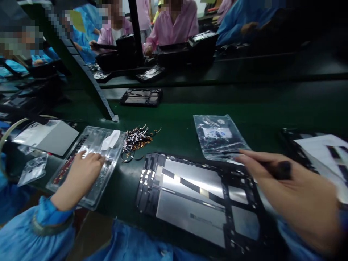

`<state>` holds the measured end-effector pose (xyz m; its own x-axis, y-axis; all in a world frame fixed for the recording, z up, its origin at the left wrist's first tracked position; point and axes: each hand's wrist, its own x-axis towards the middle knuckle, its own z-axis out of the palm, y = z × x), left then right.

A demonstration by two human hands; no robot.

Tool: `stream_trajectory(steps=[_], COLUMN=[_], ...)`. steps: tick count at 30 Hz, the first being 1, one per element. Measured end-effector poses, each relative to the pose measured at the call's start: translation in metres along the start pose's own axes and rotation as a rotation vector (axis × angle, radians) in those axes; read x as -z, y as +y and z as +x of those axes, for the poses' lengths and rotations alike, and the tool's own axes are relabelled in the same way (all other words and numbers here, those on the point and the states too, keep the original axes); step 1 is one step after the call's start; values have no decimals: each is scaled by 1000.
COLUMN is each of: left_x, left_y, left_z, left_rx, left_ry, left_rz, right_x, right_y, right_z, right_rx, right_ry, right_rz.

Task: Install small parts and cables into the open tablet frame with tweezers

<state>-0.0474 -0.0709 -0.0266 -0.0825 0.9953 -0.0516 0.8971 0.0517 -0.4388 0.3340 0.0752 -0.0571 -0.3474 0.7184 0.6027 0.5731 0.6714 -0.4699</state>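
Note:
My left hand (83,174) rests over a clear plastic tray (94,203), fingers bent and apart, fingertips partly hidden; small dark-red and black parts lie in the tray. My right hand (293,192) is closed around a dark pen-like tool (282,170). Its tip points left, near the lower edge of a clear plastic bag (217,145) with a white label. In front of me lies a stack of black phone frames (190,203) with silver metal plates, the right hand above its right end. A pile of small cables (137,139) with gold ends sits beside the tray.
Another phone frame (141,97) lies farther back. A white box (51,136) and a small plastic bag (34,168) are at the left. A slanted post (78,61) rises behind the tray. White paper (323,152) lies at the right. People in pink and blue work across the bench.

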Motion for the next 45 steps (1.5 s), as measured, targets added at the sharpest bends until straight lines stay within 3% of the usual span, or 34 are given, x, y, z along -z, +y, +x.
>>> stream_trajectory(steps=[3, 6, 10, 14, 20, 25, 31, 45], left_x=[22, 35, 41, 40, 34, 35, 37, 45], left_y=[10, 44, 101, 127, 131, 131, 130, 129], left_z=[24, 58, 89, 99, 101, 102, 104, 100], left_rx=[-11, -218, -660, -797, -831, -936, -867, -936], left_ry=[142, 332, 311, 343, 395, 334, 279, 341], left_rz=[-199, -629, -774, -773, -738, -570, -688, -540], right_x=[-12, -21, -26, -26, -28, -23, -4, -1], right_y=[-12, -16, -19, -22, -25, -31, -26, -21], right_z=[6, 5, -2, -5, -3, -1, -8, -18], right_rx=[223, 439, 582, 638, 619, 611, 498, 539], right_ry=[-3, -58, -151, -187, -243, -248, -355, -317], right_rz=[-139, -229, -330, -395, -396, -457, -405, -473])
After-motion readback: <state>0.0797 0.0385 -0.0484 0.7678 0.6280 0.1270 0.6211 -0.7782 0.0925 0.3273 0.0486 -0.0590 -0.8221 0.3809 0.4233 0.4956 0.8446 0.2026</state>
